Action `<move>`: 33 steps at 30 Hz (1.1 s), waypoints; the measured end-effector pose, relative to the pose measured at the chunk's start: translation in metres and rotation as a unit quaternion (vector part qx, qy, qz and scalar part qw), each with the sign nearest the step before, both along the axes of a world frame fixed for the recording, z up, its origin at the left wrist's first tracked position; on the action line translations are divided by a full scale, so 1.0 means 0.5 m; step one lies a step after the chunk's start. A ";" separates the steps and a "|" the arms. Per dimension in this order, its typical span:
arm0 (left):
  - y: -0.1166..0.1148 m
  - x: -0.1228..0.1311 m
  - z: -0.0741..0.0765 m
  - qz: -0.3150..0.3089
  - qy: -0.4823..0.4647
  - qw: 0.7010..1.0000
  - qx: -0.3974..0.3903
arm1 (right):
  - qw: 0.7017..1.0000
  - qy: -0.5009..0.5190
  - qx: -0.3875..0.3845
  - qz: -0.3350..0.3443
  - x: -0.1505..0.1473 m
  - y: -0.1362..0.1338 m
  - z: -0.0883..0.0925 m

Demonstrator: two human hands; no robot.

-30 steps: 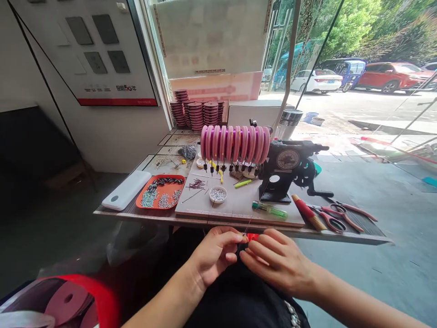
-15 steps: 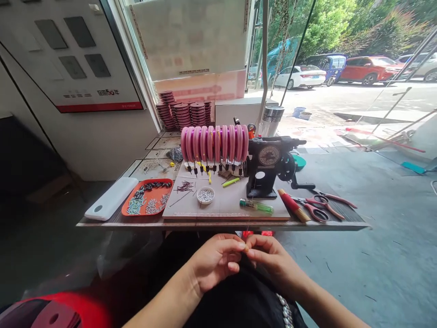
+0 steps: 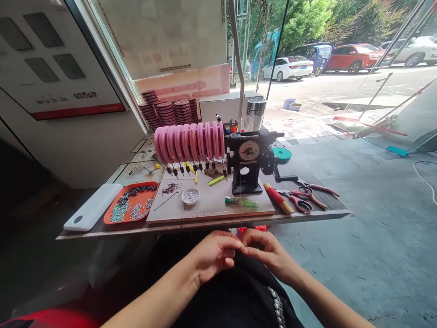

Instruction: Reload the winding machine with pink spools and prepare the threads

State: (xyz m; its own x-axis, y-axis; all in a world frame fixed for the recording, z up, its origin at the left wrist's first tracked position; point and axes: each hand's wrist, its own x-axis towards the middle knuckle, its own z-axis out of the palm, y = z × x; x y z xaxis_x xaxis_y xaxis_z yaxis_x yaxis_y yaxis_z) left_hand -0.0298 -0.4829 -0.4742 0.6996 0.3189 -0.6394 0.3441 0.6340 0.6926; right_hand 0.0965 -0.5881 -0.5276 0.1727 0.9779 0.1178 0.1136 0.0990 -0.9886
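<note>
My left hand [image 3: 215,256] and my right hand [image 3: 268,254] meet over my lap, below the table's front edge. Both have thumb and forefinger pinched together, and the fingertips touch. Whatever lies between them is too small to make out. A thin line runs upward from the fingertips toward the black hand-cranked machine [image 3: 247,175]. Pink spools [image 3: 189,142] sit in a row on its left side, with small black weights hanging below them. On the board [image 3: 205,212] are a white bowl of beads [image 3: 190,196] and a green-capped clear tube [image 3: 241,202].
An orange tray [image 3: 131,202] of small parts and a white case [image 3: 92,207] lie left. At right are a red-handled brush [image 3: 278,199], scissors [image 3: 300,199] and pliers [image 3: 322,187]. Stacked dark red spools [image 3: 167,113] and a clear jar [image 3: 255,114] stand behind.
The camera view has turned, so the table and machine appear farther left and slightly tilted. My hands remain together in a pinch, with little change.
</note>
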 end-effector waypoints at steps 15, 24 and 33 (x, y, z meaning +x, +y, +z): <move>-0.026 -0.071 -0.006 0.074 0.003 0.822 0.565 | 0.964 -0.237 0.093 0.074 -0.079 0.040 0.146; 0.003 -0.087 -0.008 0.119 -0.033 0.925 0.360 | 0.956 -0.235 0.006 0.177 -0.063 0.028 0.173; -0.011 -0.034 0.004 0.000 -0.072 0.996 -0.044 | 0.970 -0.236 -0.034 0.056 0.001 -0.034 0.042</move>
State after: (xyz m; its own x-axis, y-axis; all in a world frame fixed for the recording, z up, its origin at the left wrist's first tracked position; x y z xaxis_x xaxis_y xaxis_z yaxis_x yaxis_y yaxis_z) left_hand -0.0469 -0.4885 -0.4722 0.7862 0.2660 -0.5578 0.2454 0.6940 0.6768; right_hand 0.0970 -0.6048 -0.5066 0.0074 0.9956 0.0933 0.5465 0.0741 -0.8342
